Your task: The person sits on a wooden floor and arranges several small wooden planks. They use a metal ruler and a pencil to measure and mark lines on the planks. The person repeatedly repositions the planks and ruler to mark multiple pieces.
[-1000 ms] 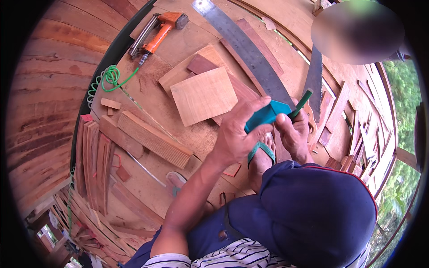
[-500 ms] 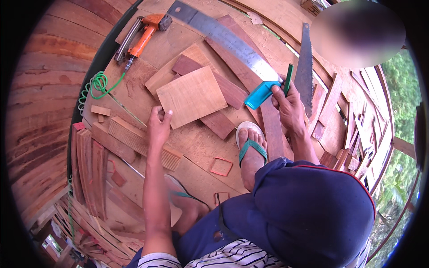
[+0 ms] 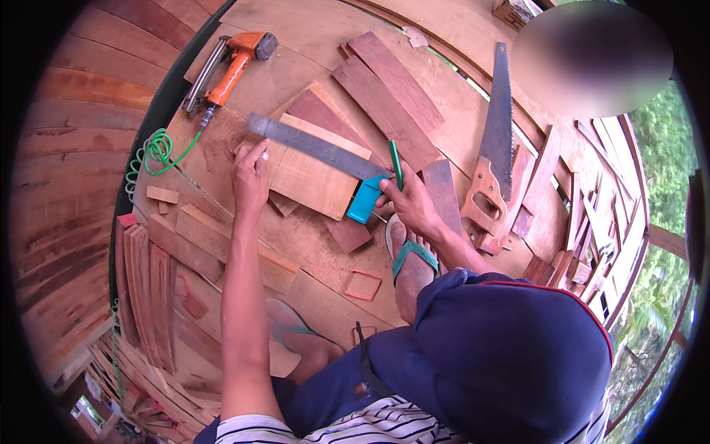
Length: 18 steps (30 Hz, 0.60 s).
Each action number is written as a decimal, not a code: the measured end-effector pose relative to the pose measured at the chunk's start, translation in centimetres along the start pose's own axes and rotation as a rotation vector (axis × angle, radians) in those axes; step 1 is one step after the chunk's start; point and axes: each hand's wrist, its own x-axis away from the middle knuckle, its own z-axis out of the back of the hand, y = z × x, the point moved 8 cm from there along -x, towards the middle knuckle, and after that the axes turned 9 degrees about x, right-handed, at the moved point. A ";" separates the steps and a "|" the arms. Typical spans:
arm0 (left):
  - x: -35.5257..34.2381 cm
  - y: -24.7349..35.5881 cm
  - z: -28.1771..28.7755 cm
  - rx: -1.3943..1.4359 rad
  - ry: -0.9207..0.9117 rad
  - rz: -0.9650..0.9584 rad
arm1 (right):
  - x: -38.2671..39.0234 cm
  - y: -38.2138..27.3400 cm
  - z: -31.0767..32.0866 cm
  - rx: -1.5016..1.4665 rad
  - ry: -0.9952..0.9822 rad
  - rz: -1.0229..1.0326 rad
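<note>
A light wooden board lies across darker planks in front of me. My left hand is closed on its left edge, close to the far end of a steel blade. That blade belongs to a try square with a blue handle, lying slantwise over the board's upper part. The handle sits at the board's right edge, gripped by my right hand. A green pencil also stands up from my right hand, between its fingers.
An orange nail gun with a green coiled hose lies at the far left. To the right is a handsaw. Reddish planks lie beyond the board, with more stacked at the left. My sandalled foot is near.
My right hand has brought the try square left and down, from beside the saw onto the light board. My left hand has shifted up slightly along the board's left edge, and the board has turned a little.
</note>
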 end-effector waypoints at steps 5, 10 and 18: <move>-0.5 0.4 -0.7 0.029 0.108 0.095 | -0.7 -0.8 0.3 0.156 -0.057 -0.080; 4.3 8.3 -5.5 -0.219 0.071 -0.236 | -0.6 -1.9 0.7 0.152 -0.022 -0.081; 6.7 11.5 -9.9 -0.276 -0.235 -0.132 | -1.2 -0.6 2.3 0.190 -0.045 -0.144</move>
